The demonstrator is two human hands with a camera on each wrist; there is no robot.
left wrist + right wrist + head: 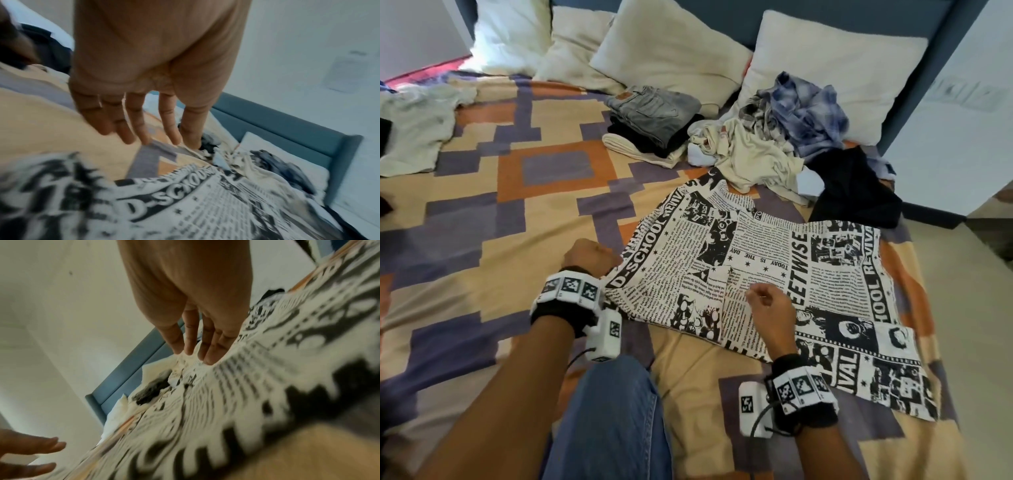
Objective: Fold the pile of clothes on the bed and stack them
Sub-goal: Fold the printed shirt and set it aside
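Head view, centre right: newsprint shirt (774, 274) spread on bed (482, 205). Soft, light, floppy; I judge grip best at hem corners. Left hand (585, 255) and right hand (770, 308) fingers relaxed, ungripping.

A matt cotton-like newspaper-print shirt (774, 274), cream cloth inked in black, lies flat on the woven bedspread (493, 178), a soft, dull fabric in orange, purple and tan blocks. Beyond the shirt, grey denim jeans (654, 109) with a leather-look patch top a stack of folded cloth (647, 137). Beside that stack, a crumpled heap (791, 137) mixes brushed blue-and-white plaid, limp cream jersey and a matt black garment (859, 192). Behind the heap, cream pillows (835, 68) look slightly nubbly against a headboard (859, 20) upholstered in smooth blue-grey fabric. Nearest the shirt, a knee in blue denim (613, 418); wrist bands of black fabric carry hard white plastic blocks (604, 335).
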